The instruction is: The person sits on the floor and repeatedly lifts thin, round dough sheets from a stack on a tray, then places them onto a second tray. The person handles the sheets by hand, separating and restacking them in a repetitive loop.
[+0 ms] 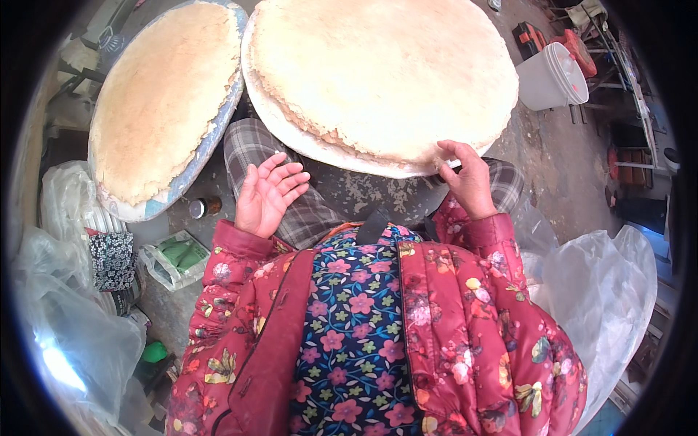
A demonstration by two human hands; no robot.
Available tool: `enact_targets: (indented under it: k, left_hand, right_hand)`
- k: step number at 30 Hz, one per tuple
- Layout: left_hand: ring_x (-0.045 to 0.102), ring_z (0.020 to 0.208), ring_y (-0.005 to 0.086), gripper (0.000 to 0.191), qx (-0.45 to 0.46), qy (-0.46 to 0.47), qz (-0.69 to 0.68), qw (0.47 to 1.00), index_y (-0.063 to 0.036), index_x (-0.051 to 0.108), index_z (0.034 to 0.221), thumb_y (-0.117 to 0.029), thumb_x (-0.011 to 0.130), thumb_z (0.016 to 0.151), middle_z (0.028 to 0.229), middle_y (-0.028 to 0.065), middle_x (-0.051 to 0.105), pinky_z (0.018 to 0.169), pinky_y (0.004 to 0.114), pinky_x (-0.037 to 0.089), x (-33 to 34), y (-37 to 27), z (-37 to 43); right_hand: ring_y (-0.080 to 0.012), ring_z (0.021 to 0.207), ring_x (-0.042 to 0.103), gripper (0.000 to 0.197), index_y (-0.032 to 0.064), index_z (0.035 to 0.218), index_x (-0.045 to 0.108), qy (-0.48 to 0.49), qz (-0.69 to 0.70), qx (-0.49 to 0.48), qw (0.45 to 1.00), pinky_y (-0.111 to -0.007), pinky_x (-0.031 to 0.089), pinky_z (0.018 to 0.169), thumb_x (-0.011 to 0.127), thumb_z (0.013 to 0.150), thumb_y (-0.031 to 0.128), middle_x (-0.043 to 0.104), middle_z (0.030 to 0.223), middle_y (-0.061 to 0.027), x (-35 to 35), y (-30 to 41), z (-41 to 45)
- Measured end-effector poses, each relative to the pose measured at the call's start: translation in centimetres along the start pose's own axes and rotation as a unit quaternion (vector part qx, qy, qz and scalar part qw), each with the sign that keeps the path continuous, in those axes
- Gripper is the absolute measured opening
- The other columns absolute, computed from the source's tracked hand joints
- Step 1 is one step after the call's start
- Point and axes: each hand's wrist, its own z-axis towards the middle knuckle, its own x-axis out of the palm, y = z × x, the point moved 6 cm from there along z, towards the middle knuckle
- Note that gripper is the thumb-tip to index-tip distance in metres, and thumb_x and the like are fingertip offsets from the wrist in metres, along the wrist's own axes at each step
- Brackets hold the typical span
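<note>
A wide round stack of thin flatbread-like sheets [381,82], pale and ragged at the rim, lies on a round white-edged base [327,158] before me. My right hand [469,180] is at its near right rim, thumb and forefinger a little apart; whether they pinch the top sheet I cannot tell. My left hand [268,193] is raised palm up over my left knee, fingers spread, holding nothing. To the left is a second round stack of the same kind [163,98], browner, on a blue and white round base [218,128].
A white plastic bucket [551,79] stands at the far right by a black and orange case [529,39]. Clear plastic sheeting [600,278] bulges at my right, more plastic bags [82,327] at my left. A small dark-lidded jar [205,207] and a green-and-white packet [175,259] sit on the floor.
</note>
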Motion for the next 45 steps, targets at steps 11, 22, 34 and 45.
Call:
enact_targets:
  k: [11, 22, 34, 45]
  left_hand:
    - [0.057, 0.124, 0.0365, 0.057, -0.022, 0.016, 0.019, 0.999, -0.0035, 0.042, 0.142, -0.048, 0.037, 0.107, 0.133, 0.0229, 0.057, 0.107, 0.051, 0.047, -0.3, 0.2, 0.3]
    - [0.058, 0.124, 0.0363, 0.055, -0.024, 0.018, 0.023, 0.999, -0.0042, 0.043, 0.142, -0.047, 0.038, 0.107, 0.133, 0.0224, 0.057, 0.106, 0.052, 0.047, 0.5, 0.2, 0.0]
    - [0.056, 0.126, 0.0357, 0.059, -0.029, 0.024, 0.031, 0.999, -0.0035, 0.039, 0.145, -0.048, 0.039, 0.107, 0.135, 0.0222, 0.055, 0.108, 0.052, 0.045, 0.4, 0.3, -0.1]
    - [0.058, 0.123, 0.0371, 0.056, -0.025, 0.013, 0.022, 0.999, -0.0042, 0.042, 0.142, -0.047, 0.04, 0.107, 0.132, 0.0223, 0.058, 0.106, 0.053, 0.047, 0.8, 0.1, -0.3]
  right_hand:
    - [-0.032, 0.114, 0.06, 0.046, 0.0083, 0.121, 0.064, -0.061, -0.099, -0.034, 0.993, -0.039, 0.05, 0.097, 0.07, 0.076, 0.0, 0.066, 0.117, -0.011, -2.1, -0.8, -0.5]
    - [-0.0338, 0.125, 0.054, 0.066, 0.0117, 0.125, 0.061, 0.007, -0.16, -0.15, 0.976, -0.044, 0.044, 0.106, 0.076, 0.063, -0.005, 0.059, 0.129, -0.0112, -1.0, -0.7, 0.3]
    - [-0.0324, 0.122, 0.056, 0.057, 0.0103, 0.121, 0.063, 0.004, -0.168, -0.196, 0.966, -0.045, 0.044, 0.105, 0.071, 0.066, -0.003, 0.063, 0.124, -0.0094, -2.1, 0.0, 0.8]
    - [-0.0291, 0.113, 0.062, 0.042, 0.0101, 0.109, 0.068, -0.025, -0.217, -0.246, 0.944, -0.044, 0.047, 0.1, 0.071, 0.068, 0.001, 0.067, 0.112, -0.0066, -1.1, 0.1, 1.6]
